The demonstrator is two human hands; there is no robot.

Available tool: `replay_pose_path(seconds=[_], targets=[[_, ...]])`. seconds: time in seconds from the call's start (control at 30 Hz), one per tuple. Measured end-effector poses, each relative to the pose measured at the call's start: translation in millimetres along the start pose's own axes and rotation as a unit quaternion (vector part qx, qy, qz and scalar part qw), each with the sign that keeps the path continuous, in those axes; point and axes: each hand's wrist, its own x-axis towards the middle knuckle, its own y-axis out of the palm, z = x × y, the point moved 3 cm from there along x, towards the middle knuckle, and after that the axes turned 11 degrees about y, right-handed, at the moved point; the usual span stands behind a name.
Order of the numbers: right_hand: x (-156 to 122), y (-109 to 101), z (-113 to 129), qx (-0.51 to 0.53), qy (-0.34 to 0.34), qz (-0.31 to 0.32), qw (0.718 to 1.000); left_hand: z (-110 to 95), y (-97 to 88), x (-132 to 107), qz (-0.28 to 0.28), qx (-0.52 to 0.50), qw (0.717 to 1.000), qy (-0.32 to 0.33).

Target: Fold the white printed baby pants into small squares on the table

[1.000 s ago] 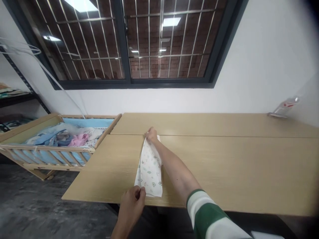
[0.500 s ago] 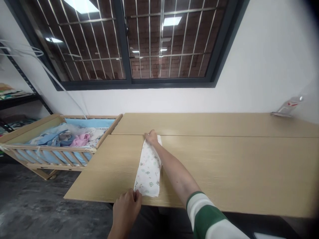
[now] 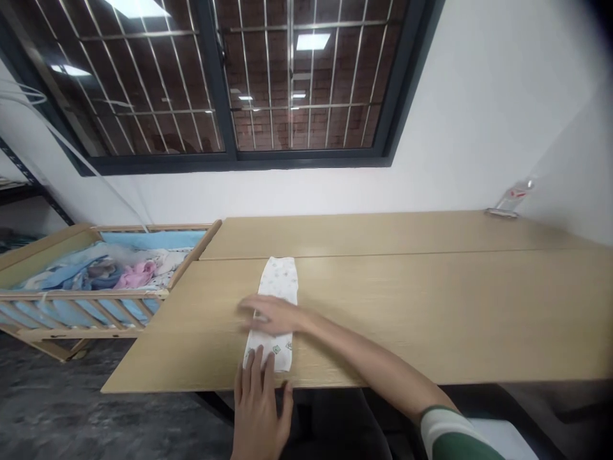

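A folded white cloth (image 3: 279,278) with a small coloured print lies lengthwise on the wooden table (image 3: 407,306). My left hand (image 3: 261,399) rests at the cloth's near end, its fingers stretched out flat over the lower edge and the thumb spread to the side. Across the middle of the cloth reaches my right hand (image 3: 271,314), palm down with the fingers extended and smeared by motion. It covers part of the print, and whether it presses on the fabric I cannot tell. Neither hand grips anything.
Left of the table stands a wooden cot (image 3: 115,295) with blue lining, holding a pink cloth (image 3: 136,274) and rumpled blue fabric. A clear plastic package (image 3: 510,199) sits in the far right corner. Behind the table is a barred window (image 3: 306,83).
My right hand has let go of the cloth's far end and come back to its middle. My left hand has unfolded from a pinch at the near corner and lies flat.
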Motion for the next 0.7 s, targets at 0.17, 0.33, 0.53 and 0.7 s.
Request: replay_pose_path(seconds=[0.17, 0.33, 0.53, 0.7], targets=[[-46, 38, 30, -0.029, -0.077, 0.101, 0.991, -16, 18.1, -23, 0.027, 0.065, 0.997, -0.035], [-58, 51, 19, -0.050, -0.061, 0.141, 0.987, -14, 22.8, -27, 0.036, 0.059, 0.997, -0.046], [-44, 45, -8, -0.085, -0.012, 0.142, 0.986, -13, 23.5, -24, 0.037, 0.083, 0.995, -0.041], [-28, 30, -34, -0.100, 0.032, 0.118, 0.987, -15, 25.2, -23, 0.029, 0.080, 0.995, -0.043]])
